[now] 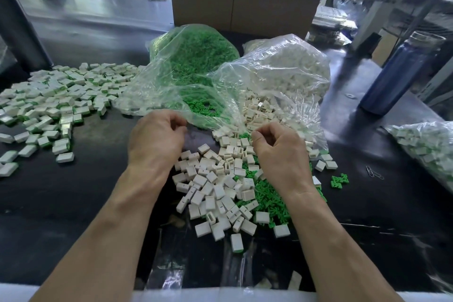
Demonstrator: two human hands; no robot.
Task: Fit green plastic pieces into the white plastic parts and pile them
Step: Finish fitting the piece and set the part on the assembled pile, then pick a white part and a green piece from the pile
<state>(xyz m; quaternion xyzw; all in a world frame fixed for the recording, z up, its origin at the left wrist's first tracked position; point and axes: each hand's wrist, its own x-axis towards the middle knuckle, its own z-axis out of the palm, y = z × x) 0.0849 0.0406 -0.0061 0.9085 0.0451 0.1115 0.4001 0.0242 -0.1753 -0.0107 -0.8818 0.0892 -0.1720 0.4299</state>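
Note:
Loose white plastic parts lie in a heap on the dark table, mixed with green pieces on its right side. My left hand hovers at the heap's left edge with its fingers curled by the mouth of the clear bag of green pieces. Over the heap's right side, my right hand has thumb and forefinger together beside the bag of white parts. What either hand holds is hidden. Assembled white-and-green parts are piled at the left.
A blue bottle stands at the right, with another bag of assembled parts at the right edge. A cardboard box sits behind the bags. Paper clips and a few stray green pieces lie on the table.

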